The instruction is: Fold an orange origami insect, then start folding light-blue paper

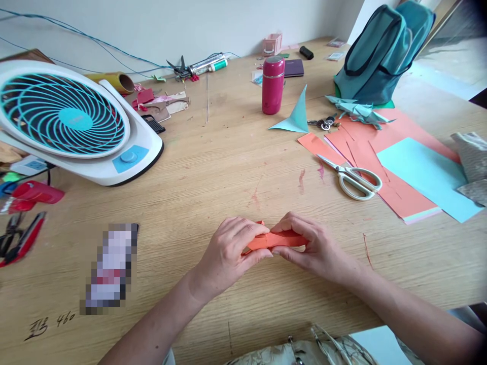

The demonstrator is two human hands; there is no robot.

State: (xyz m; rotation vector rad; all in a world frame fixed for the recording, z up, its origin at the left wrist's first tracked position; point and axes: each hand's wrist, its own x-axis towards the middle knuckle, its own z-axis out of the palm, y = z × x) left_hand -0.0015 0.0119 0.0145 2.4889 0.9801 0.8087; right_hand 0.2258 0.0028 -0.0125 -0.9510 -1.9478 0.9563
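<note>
Both my hands pinch a folded strip of orange paper just above the wooden table, near its front edge. My left hand grips the left end with curled fingers. My right hand presses the right end between thumb and fingers. Most of the paper is hidden between the fingers.
White scissors lie on orange and light blue sheets at the right. A teal folded paper cone, a pink bottle and a teal backpack stand behind. A white desk fan sits at the left, red tools beside it.
</note>
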